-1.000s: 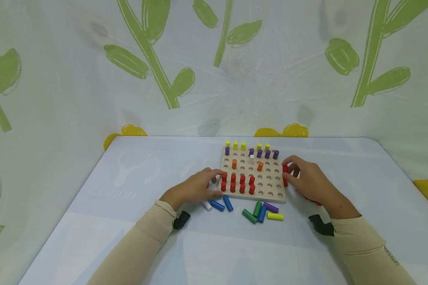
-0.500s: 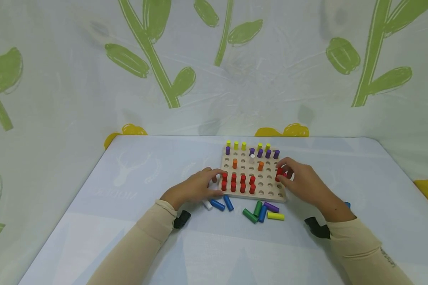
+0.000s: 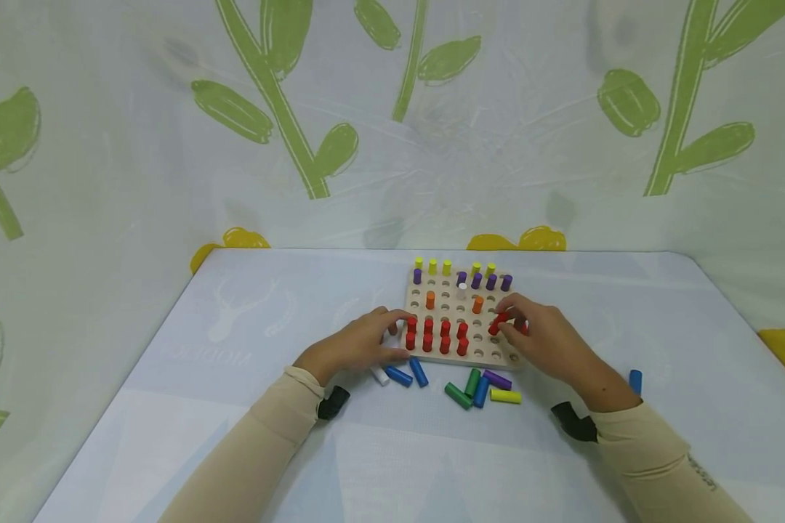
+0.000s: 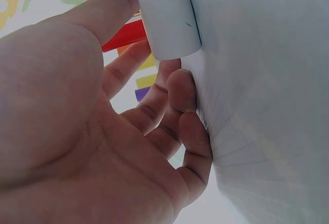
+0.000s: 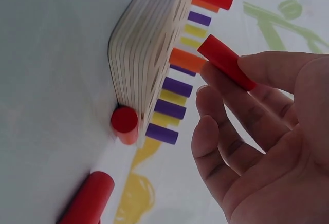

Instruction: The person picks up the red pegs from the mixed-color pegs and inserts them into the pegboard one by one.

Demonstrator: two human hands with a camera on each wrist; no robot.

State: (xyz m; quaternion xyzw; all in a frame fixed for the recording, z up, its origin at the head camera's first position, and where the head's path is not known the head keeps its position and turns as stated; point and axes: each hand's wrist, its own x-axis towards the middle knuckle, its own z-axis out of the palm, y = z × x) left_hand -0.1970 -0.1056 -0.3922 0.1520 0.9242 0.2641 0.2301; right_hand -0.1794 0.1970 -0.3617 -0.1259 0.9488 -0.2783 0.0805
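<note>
A wooden pegboard [image 3: 446,308] with rows of holes lies on the table, holding upright red, orange, white, purple and yellow pegs. Above its right part, my right hand [image 3: 544,335] pinches a tilted red peg [image 5: 226,62] between thumb and fingers. The peg's lower end is near the holes; in the right wrist view it is apart from the board. My left hand [image 3: 360,341] rests at the board's left edge, fingers loosely bent, thumb and index spread beside the standing red pegs [image 3: 428,343]. A loose white peg [image 4: 169,23] partly hides its thumb in the left wrist view.
Before the board lie blue pegs [image 3: 399,375], green pegs [image 3: 458,396], a purple peg [image 3: 497,380] and a yellow peg [image 3: 506,396]. Another blue peg [image 3: 636,380] lies beyond my right forearm. Loose red pegs [image 5: 87,198] lie right of the board. A patterned cloth [image 3: 497,160] hangs behind the table.
My right hand has picked up a red peg from beside the board and carried it left over the board's right part, tilting it. The left hand stays in place.
</note>
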